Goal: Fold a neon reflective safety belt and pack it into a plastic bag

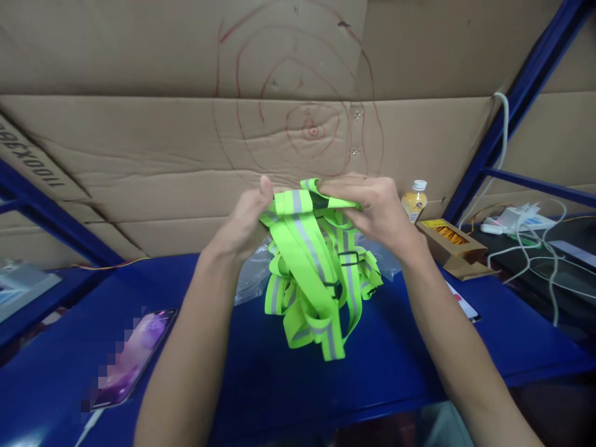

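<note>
A bundle of green reflective straps (316, 273) hangs above the blue table (261, 379), pinched at its top by the left hand (244, 220) and right hand (372, 208), both closed on it. Behind lies a clear bag (251, 276). Right, an open box (454, 247) holds orange packets beside a bottle (414, 202).

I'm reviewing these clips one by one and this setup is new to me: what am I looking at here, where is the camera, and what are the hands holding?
There is no machine: a person's two bare hands work, filmed by a camera worn on their head, looking forward and down. The left hand and the right hand both grip the top of a bundle of neon-green reflective straps, whose lower loops hang down to the blue table. A clear plastic bag lies behind the bundle. A phone lies at the left; a small bottle, an open cardboard box and white cables are at the right. Cardboard sheets form the back wall.
</note>
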Tool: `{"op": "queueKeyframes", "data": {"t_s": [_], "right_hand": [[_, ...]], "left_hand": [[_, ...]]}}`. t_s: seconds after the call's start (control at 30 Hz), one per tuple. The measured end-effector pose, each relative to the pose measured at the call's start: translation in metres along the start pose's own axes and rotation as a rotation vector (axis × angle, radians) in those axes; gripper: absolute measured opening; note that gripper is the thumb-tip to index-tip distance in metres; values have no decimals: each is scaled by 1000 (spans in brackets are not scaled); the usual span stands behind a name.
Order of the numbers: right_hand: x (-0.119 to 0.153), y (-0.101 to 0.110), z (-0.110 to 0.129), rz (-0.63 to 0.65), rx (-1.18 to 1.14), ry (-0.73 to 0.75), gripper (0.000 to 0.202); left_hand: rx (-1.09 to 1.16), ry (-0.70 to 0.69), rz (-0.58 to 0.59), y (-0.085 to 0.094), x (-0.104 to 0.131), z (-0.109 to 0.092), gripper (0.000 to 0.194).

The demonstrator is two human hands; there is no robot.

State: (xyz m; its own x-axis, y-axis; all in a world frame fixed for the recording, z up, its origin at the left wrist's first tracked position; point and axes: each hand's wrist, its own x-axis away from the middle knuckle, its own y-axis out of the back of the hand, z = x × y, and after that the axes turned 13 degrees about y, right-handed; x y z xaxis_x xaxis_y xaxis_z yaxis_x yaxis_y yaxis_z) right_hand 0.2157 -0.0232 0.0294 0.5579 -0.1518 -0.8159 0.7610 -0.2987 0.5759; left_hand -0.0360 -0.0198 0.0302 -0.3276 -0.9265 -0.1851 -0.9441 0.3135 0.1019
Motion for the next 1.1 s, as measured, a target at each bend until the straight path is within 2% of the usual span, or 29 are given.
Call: {"op": "queueKeyframes", "data": {"t_s": [0.1,0.2,0.3,0.4,0.5,0.57,0.63,0.73,0.83,0.9,1.0,1.1], "right_hand": [[-3,-1,5,20,33,24,32],[-7,3,13,29,-33,7,37],[-9,5,16,-88,-47,-83,36],[-8,3,15,-211,-11,-201,46],[-7,0,12,-132,-22,-202,63],[-6,-2,9,-80,-54,-195,54],[-5,-4,6,-110,-151,-223,45],[-2,-4,0,-172,-368,-287,46],[0,-1,-2,-125,-485,-382,49],[1,3,-2,-51,-491,-426,50],[3,7,-2,56,-460,-409,48],[3,8,-2,42,-383,-317,45]], "left_hand": [[136,22,-43,-2,-2,-2,50],[100,-53,-107,2,-4,1,53],[-67,-158,-150,5,-3,2,56],[-232,-193,-154,-1,2,-1,47],[-297,-189,-133,-6,6,-6,34],[-320,-211,-126,-5,7,-7,31],[-342,-245,-132,0,6,-8,31],[-351,-281,-152,6,5,-6,31],[-363,-311,-181,8,4,-2,31],[-396,-330,-190,8,2,2,31],[-435,-336,-199,8,-1,8,29],[-428,-364,-205,7,-2,10,28]]}}
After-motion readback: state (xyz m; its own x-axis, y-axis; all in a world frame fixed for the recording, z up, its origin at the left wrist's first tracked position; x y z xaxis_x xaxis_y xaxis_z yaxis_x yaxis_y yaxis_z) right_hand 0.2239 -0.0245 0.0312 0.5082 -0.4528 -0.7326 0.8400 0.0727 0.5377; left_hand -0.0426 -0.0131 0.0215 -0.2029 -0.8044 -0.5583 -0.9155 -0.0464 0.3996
